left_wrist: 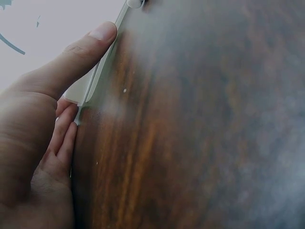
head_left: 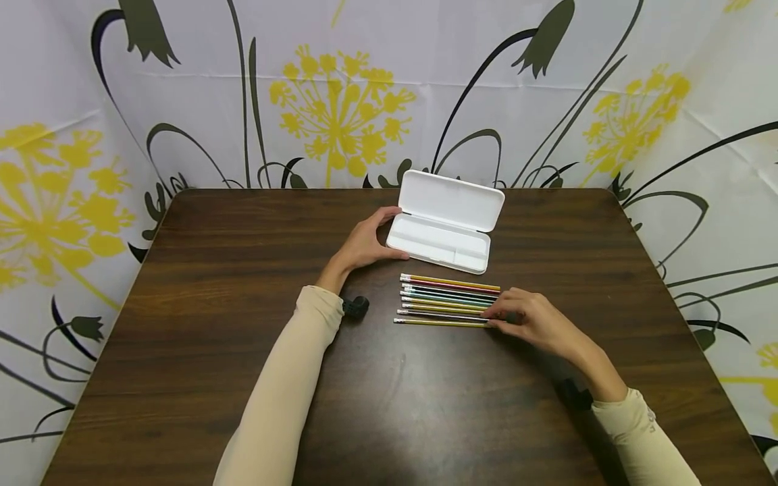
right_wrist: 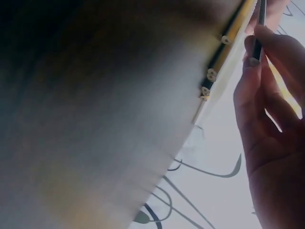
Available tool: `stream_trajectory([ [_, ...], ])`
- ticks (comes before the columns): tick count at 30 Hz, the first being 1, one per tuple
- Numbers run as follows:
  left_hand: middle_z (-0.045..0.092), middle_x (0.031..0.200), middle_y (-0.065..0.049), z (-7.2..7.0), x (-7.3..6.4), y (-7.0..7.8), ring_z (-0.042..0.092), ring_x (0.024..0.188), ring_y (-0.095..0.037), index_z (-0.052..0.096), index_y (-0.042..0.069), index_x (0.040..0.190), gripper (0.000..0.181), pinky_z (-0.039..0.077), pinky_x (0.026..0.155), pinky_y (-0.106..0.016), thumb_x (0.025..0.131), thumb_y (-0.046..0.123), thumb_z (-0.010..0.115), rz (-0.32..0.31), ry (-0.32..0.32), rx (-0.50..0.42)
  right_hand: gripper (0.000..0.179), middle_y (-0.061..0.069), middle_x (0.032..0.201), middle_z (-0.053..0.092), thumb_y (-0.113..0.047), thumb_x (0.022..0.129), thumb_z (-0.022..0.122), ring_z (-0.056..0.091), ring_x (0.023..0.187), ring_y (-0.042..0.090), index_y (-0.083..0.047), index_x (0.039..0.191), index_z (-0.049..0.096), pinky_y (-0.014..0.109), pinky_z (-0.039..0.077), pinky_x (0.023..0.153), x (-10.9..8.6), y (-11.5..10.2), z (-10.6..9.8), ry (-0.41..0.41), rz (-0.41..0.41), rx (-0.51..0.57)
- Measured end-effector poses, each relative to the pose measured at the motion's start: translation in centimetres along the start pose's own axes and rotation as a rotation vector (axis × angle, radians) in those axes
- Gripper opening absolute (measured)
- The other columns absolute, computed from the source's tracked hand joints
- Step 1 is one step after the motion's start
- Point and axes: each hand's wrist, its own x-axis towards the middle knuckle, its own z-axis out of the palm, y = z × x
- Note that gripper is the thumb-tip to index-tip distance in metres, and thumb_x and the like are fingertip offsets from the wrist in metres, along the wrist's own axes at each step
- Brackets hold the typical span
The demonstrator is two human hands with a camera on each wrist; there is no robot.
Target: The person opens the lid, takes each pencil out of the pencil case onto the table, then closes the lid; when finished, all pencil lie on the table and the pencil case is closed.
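Note:
A white pencil case [head_left: 446, 233] lies unfolded at the back of the table, its lid raised behind a tray with a divider. My left hand [head_left: 363, 241] grips its left end, thumb along the front edge and fingers behind; the left wrist view shows the thumb [left_wrist: 78, 57] against the case's side. In front of the case, several pencils [head_left: 450, 295] in different colours lie side by side, erasers to the left. At their right ends my right hand [head_left: 537, 322] pinches a dark pencil [right_wrist: 257, 50] between thumb and fingertips.
The dark wooden table [head_left: 243, 270] carries the case and pencils. Behind it hangs a white cloth [head_left: 213, 94] with yellow flowers and grey stems. A small black wrist camera [head_left: 356, 308] is by the left sleeve.

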Motion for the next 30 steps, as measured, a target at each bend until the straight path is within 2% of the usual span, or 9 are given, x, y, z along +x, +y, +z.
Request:
stream_trajectory([
  [3, 0.048, 0.145, 0.001, -0.1, 0.1, 0.0, 0.042, 0.133, -0.011, 0.043, 0.014, 0.145, 0.096, 0.031, 0.109, -0.034, 0.066, 0.032, 0.093, 0.001, 0.007, 0.002, 0.021, -0.007, 0.096, 0.066, -0.007, 0.083, 0.079, 0.059, 0.084, 0.01, -0.014, 0.102, 0.076, 0.027, 0.049, 0.066, 0.1, 0.1, 0.0, -0.001, 0.019, -0.04],
  [8, 0.048, 0.145, 0.001, 0.0, 0.0, -0.1, 0.042, 0.132, -0.011, 0.042, 0.015, 0.146, 0.097, 0.031, 0.108, -0.034, 0.065, 0.033, 0.093, -0.007, -0.003, 0.004, 0.018, -0.009, 0.093, 0.063, -0.011, 0.082, 0.08, 0.058, 0.078, 0.006, -0.019, 0.098, 0.076, 0.027, 0.049, 0.064, 0.3, 0.3, 0.3, -0.015, 0.024, -0.174],
  [14, 0.048, 0.145, 0.001, 0.0, 0.1, 0.0, 0.042, 0.132, -0.011, 0.043, 0.015, 0.145, 0.097, 0.031, 0.109, -0.034, 0.065, 0.035, 0.093, -0.005, 0.004, 0.011, 0.019, -0.009, 0.091, 0.062, -0.013, 0.08, 0.082, 0.059, 0.077, 0.006, -0.02, 0.096, 0.076, 0.031, 0.05, 0.061, 0.6, 0.0, 0.4, 0.004, 0.005, -0.29],
  [17, 0.047, 0.146, 0.002, -0.1, 0.2, 0.1, 0.041, 0.133, -0.01, 0.043, 0.015, 0.146, 0.097, 0.03, 0.109, -0.033, 0.065, 0.036, 0.093, -0.008, -0.004, 0.014, 0.016, -0.007, 0.089, 0.062, -0.018, 0.081, 0.082, 0.059, 0.074, 0.008, -0.02, 0.095, 0.076, 0.032, 0.049, 0.057, 1.1, -0.1, -0.1, 0.025, 0.033, -0.34],
  [21, 0.047, 0.146, 0.001, -0.4, 0.2, 0.3, 0.04, 0.133, -0.01, 0.043, 0.016, 0.146, 0.097, 0.03, 0.109, -0.033, 0.066, 0.036, 0.093, -0.011, 0.001, 0.011, 0.015, -0.003, 0.089, 0.065, -0.021, 0.084, 0.08, 0.061, 0.074, 0.013, -0.016, 0.097, 0.076, 0.034, 0.049, 0.055, 3.1, 0.5, -1.8, 0.086, 0.127, -0.395],
  [24, 0.047, 0.146, 0.002, -0.5, 0.2, 0.2, 0.041, 0.133, -0.01, 0.043, 0.016, 0.146, 0.097, 0.031, 0.109, -0.034, 0.065, 0.036, 0.093, -0.019, 0.007, 0.019, 0.015, 0.001, 0.091, 0.067, -0.018, 0.088, 0.075, 0.062, 0.079, 0.017, -0.012, 0.101, 0.075, 0.038, 0.05, 0.06, 5.3, 1.8, -2.9, 0.108, 0.192, -0.41],
  [27, 0.047, 0.146, 0.004, -0.3, 0.0, 0.2, 0.04, 0.133, -0.008, 0.042, 0.019, 0.146, 0.097, 0.03, 0.109, -0.033, 0.065, 0.038, 0.092, -0.035, 0.0, 0.029, 0.013, 0.002, 0.091, 0.068, -0.012, 0.09, 0.072, 0.061, 0.083, 0.019, -0.011, 0.103, 0.075, 0.042, 0.051, 0.065, 7.5, 3.2, -3.3, 0.092, 0.239, -0.4],
  [30, 0.046, 0.146, 0.005, -0.1, -0.1, 0.2, 0.04, 0.133, -0.007, 0.043, 0.021, 0.146, 0.096, 0.03, 0.109, -0.032, 0.065, 0.038, 0.092, -0.042, -0.001, 0.022, 0.013, 0.002, 0.09, 0.069, -0.009, 0.09, 0.071, 0.06, 0.084, 0.02, -0.012, 0.102, 0.076, 0.043, 0.05, 0.067, 9.3, 4.1, -3.3, 0.041, 0.287, -0.373],
])
